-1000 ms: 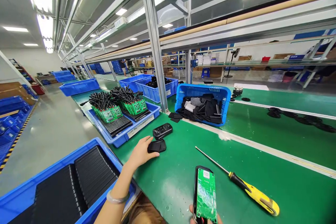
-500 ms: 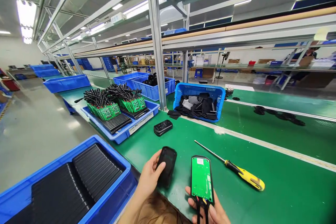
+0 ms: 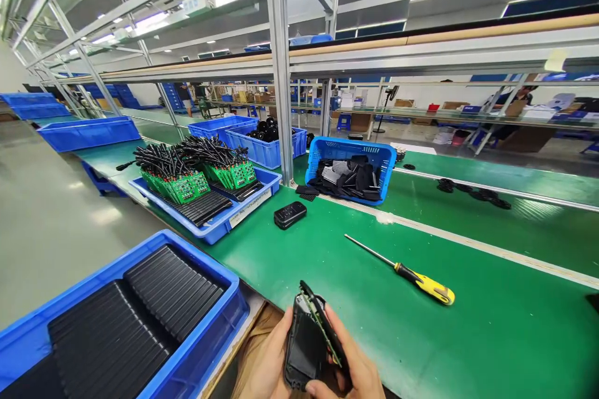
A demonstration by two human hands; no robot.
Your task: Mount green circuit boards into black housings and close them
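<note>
Black shell: a black plastic casing (image 3: 304, 349) sits low in the view, at the near edge of the green table (image 3: 468, 336), held up between both hands.
Left hand: the left hand (image 3: 269, 365) holds the casing from the left side, its fingers closed around the casing's edge.
Right hand: the right hand (image 3: 358, 368) is closed on the right side, where a green circuit board (image 3: 322, 324) lies edge-on against the casing, with the thumb over it.
Hands together: both hands are close together and clamped on the same piece; the board and the casing touch each other, but I cannot tell if they are fully joined.
Screwdriver: a screwdriver (image 3: 412, 274) with a yellow and black handle lies flat on the table, to the right and beyond the hands, well apart from them.
Second casing: another black casing (image 3: 290, 215) lies on the table further away, near the tray.
Tray of boards: a blue tray (image 3: 219, 230) holds green boards (image 3: 180, 187) with black wires, standing in rows.
Near tray: a blue bin (image 3: 196, 355) at the left holds stacks of black ribbed parts (image 3: 140, 318).
Basket: a blue basket (image 3: 349, 153) beyond the second casing holds loose black pieces.
</note>
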